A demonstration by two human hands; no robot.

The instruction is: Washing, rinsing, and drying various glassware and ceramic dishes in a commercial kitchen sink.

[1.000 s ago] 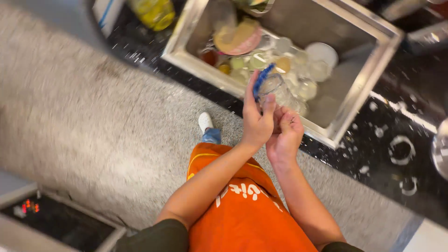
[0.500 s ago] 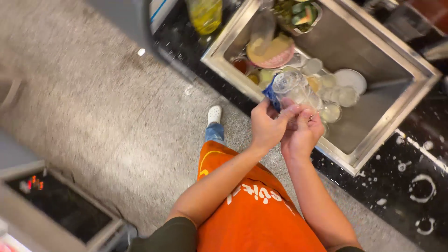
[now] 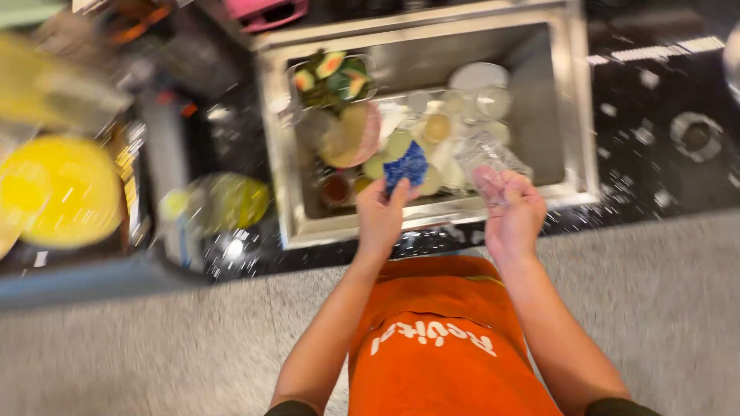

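- Two hands over the front rim of a steel sink (image 3: 586, 115) full of dishes.
- Left hand (image 3: 379, 216) closed around a blue sponge (image 3: 406, 167), just above the piled plates.
- Right hand (image 3: 512, 212) cupped under a clear glass (image 3: 487, 154), fingers curled on it.
- Orange apron (image 3: 439, 347) below; black speckled counter (image 3: 663, 146) around.
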